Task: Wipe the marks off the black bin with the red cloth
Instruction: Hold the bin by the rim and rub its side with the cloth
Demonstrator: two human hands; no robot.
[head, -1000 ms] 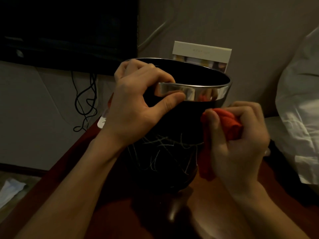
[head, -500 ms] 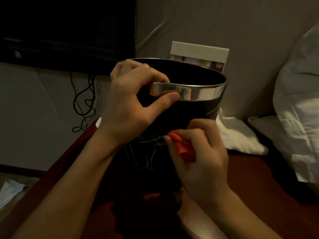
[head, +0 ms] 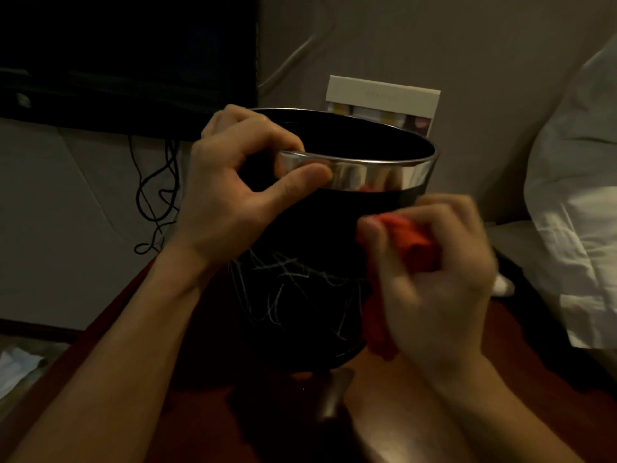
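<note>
My left hand (head: 230, 198) pinches the steel rim of the bin (head: 317, 235), which stands on the bench (head: 187, 389). My right hand (head: 430, 289) has a clenched grip on the cloth (head: 404, 238), pressed to the bin's right side beside pale marks (head: 293, 285).

Left hand (head: 230, 198) raised, fingers curled over black bin (head: 317, 235) rim, thumb pressed on outside of chrome band. Right hand (head: 430, 282) lower, motion-blurred, fingers curled round bunched red cloth (head: 410, 238), held against bin side. Both forearms bare, reaching forward.
</note>
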